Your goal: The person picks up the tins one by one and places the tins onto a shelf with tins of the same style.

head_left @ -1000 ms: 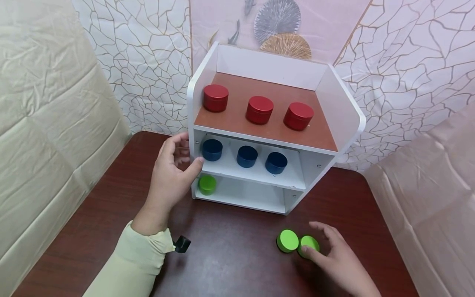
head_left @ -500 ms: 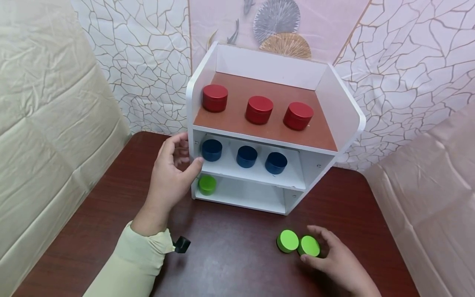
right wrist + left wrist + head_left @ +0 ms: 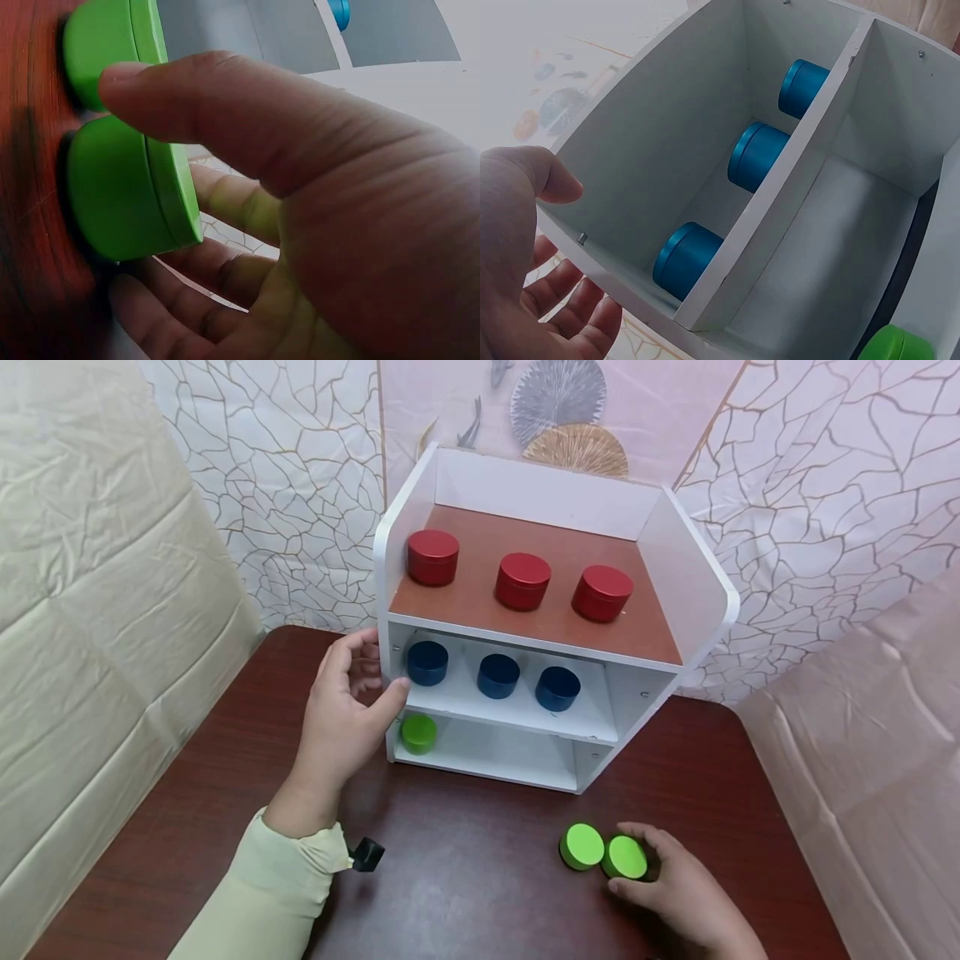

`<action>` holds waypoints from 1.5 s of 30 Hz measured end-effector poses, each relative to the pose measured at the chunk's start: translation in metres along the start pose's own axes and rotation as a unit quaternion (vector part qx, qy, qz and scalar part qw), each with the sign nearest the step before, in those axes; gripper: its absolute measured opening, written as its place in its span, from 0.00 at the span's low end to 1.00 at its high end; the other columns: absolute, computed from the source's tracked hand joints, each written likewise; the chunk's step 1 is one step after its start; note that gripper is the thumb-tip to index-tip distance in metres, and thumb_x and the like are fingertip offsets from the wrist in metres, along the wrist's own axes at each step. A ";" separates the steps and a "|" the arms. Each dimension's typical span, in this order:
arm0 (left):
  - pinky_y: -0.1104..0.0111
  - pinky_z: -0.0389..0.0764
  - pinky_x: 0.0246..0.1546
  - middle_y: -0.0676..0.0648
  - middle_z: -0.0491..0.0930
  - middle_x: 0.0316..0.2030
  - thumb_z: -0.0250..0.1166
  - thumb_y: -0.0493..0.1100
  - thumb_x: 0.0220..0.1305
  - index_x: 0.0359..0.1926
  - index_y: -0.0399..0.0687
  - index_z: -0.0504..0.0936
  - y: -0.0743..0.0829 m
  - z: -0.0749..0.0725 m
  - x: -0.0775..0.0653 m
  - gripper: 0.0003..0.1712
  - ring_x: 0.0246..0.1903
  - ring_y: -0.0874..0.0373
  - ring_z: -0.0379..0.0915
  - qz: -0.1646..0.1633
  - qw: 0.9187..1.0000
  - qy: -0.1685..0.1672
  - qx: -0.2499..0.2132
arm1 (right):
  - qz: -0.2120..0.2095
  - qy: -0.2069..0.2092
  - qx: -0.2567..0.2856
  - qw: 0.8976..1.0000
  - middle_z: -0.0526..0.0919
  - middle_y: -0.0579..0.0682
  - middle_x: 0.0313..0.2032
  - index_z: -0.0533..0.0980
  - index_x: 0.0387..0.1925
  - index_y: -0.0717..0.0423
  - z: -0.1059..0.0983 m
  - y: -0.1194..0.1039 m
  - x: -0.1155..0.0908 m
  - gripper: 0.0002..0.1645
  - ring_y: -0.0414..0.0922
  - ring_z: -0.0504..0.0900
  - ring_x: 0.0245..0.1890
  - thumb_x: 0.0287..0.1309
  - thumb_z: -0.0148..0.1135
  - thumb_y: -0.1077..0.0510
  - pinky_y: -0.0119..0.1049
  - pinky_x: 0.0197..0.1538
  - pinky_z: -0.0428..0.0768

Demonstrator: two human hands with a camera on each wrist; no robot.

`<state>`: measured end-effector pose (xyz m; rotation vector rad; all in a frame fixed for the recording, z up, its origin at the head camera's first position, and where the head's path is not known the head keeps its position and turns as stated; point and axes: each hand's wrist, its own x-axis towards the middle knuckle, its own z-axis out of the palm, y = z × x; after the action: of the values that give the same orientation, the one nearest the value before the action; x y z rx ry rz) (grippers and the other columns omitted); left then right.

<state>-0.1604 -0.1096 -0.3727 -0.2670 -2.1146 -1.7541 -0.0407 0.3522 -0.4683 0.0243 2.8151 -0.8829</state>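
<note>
Head view: the right hand (image 3: 686, 887) curves around the right-hand green tin (image 3: 625, 858) on the bench (image 3: 465, 868), thumb and fingers spread to either side; whether they touch it, I cannot tell. Another green tin (image 3: 582, 847) stands just beside it. The left hand (image 3: 339, 720) grips the left side panel of the white shelf unit (image 3: 510, 753), its thumb at the front edge, fingers curled outside, near the blue tins (image 3: 427, 663).

The head view is bright, a soft sheen on the table (image 3: 472, 877). Both wrist views are dimmer, glare washing out one upper corner; in the right, shadow hugs a green tin (image 3: 116, 191).
</note>
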 end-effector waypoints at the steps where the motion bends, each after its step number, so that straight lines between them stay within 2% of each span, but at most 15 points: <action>1: 0.71 0.82 0.59 0.47 0.76 0.63 0.76 0.43 0.72 0.77 0.54 0.74 0.000 0.000 0.000 0.36 0.59 0.56 0.75 0.000 1.000 0.000 0.000 | -0.001 -0.002 0.003 1.000 0.85 0.47 0.68 0.79 0.73 0.46 0.000 0.000 0.000 0.50 0.39 0.81 0.61 0.52 0.90 0.40 0.27 0.58 0.80; 9: 0.70 0.82 0.59 0.46 0.75 0.63 0.76 0.43 0.72 0.78 0.53 0.74 0.000 0.000 0.000 0.37 0.59 0.56 0.75 0.000 1.000 -0.004 0.001 | -0.006 -0.010 0.011 1.000 0.86 0.49 0.65 0.80 0.71 0.50 0.000 0.001 0.000 0.46 0.38 0.81 0.56 0.53 0.91 0.46 0.28 0.55 0.80; 18: 0.70 0.82 0.60 0.46 0.75 0.63 0.75 0.44 0.72 0.78 0.53 0.73 0.001 -0.001 -0.001 0.37 0.59 0.56 0.75 -0.003 1.000 -0.004 0.003 | 0.002 -0.011 -0.024 1.000 0.86 0.46 0.64 0.81 0.69 0.47 0.000 0.002 0.004 0.43 0.42 0.80 0.61 0.54 0.89 0.44 0.33 0.58 0.80; 29: 0.72 0.82 0.60 0.47 0.76 0.63 0.75 0.44 0.73 0.78 0.53 0.72 -0.001 0.000 0.000 0.37 0.60 0.57 0.75 0.000 1.000 -0.002 0.014 | -0.004 -0.009 -0.022 1.000 0.86 0.47 0.63 0.82 0.68 0.48 -0.001 0.002 0.004 0.42 0.43 0.81 0.60 0.54 0.90 0.45 0.32 0.58 0.81; 33: 0.73 0.83 0.59 0.48 0.76 0.63 0.75 0.43 0.72 0.78 0.52 0.73 -0.002 0.000 0.000 0.38 0.60 0.57 0.76 0.001 1.000 -0.001 0.014 | -0.012 0.001 -0.030 0.999 0.86 0.46 0.62 0.82 0.67 0.46 0.000 0.001 0.003 0.41 0.44 0.81 0.61 0.54 0.90 0.46 0.33 0.59 0.81; 38: 0.71 0.82 0.59 0.47 0.76 0.63 0.75 0.43 0.72 0.78 0.53 0.73 -0.001 -0.001 0.000 0.37 0.60 0.56 0.75 -0.003 1.000 -0.002 0.010 | -0.032 0.037 -0.051 0.998 0.87 0.43 0.60 0.83 0.66 0.42 0.000 0.001 0.001 0.40 0.40 0.82 0.59 0.54 0.90 0.45 0.32 0.60 0.81; 45: 0.70 0.82 0.60 0.46 0.76 0.63 0.75 0.44 0.72 0.78 0.52 0.73 0.000 -0.001 0.000 0.37 0.60 0.56 0.75 -0.005 1.000 -0.004 0.005 | -0.056 0.066 -0.045 0.995 0.85 0.43 0.59 0.81 0.70 0.42 -0.003 -0.004 -0.003 0.42 0.34 0.82 0.52 0.56 0.89 0.47 0.32 0.53 0.85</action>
<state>-0.1605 -0.1104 -0.3728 -0.2623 -2.1339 -1.7496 -0.0381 0.3506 -0.4633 -0.0921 3.0034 -0.8036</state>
